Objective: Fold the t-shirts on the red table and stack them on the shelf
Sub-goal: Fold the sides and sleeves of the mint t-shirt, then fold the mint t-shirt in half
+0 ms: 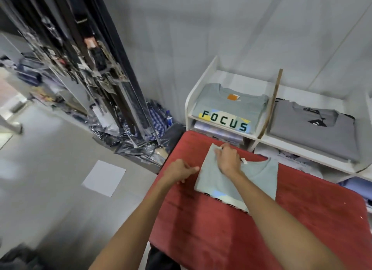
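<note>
Right grip: the right hand [227, 159] lies on the far left part of the folded t-shirt [237, 179], fingers curled over its far edge; whether they pinch the cloth I cannot tell.
Left grip: the left hand [180, 172] rests on the red bench [302, 219] just beside the shirt's left edge, fingers drawn together with the tips at that edge; whether they hold any cloth is not clear.
T-shirt: pale grey-green, folded to a rough rectangle, lying on the far half of the bench; its neckline faces the shelf and a strip of printed pattern shows at its near edge.
Bench: red cover, its far end touching or just beside the shelf.
Shelf: a white shelf unit [203, 76] stands beyond the bench; its left compartment holds a folded grey-green shirt printed FOCUS [227, 110], the compartment to the right a folded grey shirt [314, 133] with a black tag.
Lower shelves: more folded goods, partly hidden.
Floor: a white sheet of paper [104, 178] lies to the left of the bench.
</note>
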